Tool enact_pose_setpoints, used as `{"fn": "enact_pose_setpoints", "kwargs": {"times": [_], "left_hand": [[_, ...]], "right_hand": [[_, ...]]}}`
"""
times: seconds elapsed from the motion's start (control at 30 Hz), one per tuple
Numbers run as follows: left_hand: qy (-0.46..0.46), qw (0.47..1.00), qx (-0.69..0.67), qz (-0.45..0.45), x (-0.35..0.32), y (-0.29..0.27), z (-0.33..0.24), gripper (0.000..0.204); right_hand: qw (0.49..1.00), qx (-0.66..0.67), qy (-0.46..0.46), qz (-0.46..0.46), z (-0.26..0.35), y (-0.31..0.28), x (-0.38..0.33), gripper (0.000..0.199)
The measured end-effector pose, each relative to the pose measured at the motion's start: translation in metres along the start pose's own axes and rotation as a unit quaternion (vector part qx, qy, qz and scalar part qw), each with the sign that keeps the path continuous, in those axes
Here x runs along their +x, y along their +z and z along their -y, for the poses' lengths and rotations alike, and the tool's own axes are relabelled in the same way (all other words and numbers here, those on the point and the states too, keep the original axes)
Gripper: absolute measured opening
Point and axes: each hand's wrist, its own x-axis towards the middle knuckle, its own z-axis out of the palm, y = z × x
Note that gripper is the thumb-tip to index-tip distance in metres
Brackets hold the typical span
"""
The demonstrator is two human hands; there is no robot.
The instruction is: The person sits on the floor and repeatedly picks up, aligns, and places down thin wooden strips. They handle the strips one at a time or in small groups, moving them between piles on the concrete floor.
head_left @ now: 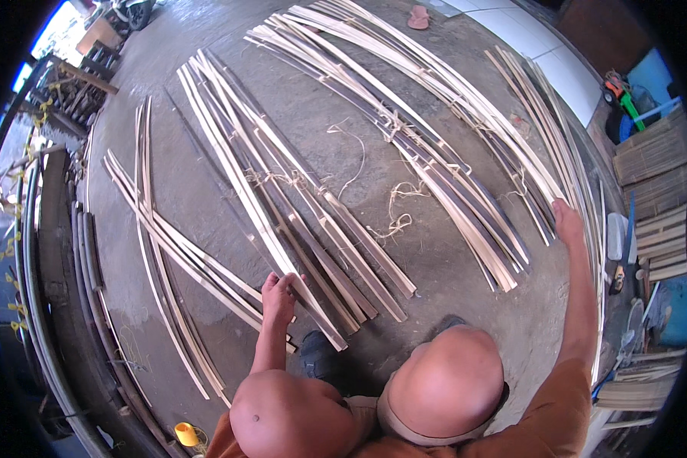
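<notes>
Long split bamboo strips lie in bundles on the concrete floor. My left hand point(278, 296) reaches forward, fingers curled on a pale strip of the middle bundle point(282, 198) near its close end. My right hand point(566, 221) stretches out to the right and closes on a thin strip of the far-right bundle point(546, 130), which curves back along my forearm. Another tied bundle point(420, 137) lies between the two hands. A crossed pile of strips point(168, 244) lies left of my left hand. My bent knees point(446, 385) fill the lower edge.
Loose twine point(393, 221) lies on the floor between the bundles. A yellow roll point(185, 433) sits at the lower left. Stacked slats point(656, 168) and tools crowd the right edge. Poles point(46, 252) line the left side. A sandal point(418, 17) lies far ahead.
</notes>
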Motion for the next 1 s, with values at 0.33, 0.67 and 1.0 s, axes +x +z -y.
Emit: {"fn": "enact_pose_setpoints", "kwargs": {"times": [0.33, 0.67, 1.0], "left_hand": [[-0.018, 0.999, 0.017, 0.032, -0.009, 0.023, 0.004, 0.024], [-0.013, 0.998, 0.026, 0.063, -0.023, 0.028, -0.011, 0.027], [-0.053, 0.997, -0.025, 0.049, -0.022, -0.011, -0.005, 0.030]], "right_hand": [[0.983, -0.028, -0.079, -0.162, 0.010, 0.002, 0.029, 0.032], [0.604, 0.568, -0.128, 0.545, 0.424, 0.088, -0.193, 0.034], [0.780, 0.513, -0.160, 0.320, 0.462, 0.068, -0.204, 0.033]]}}
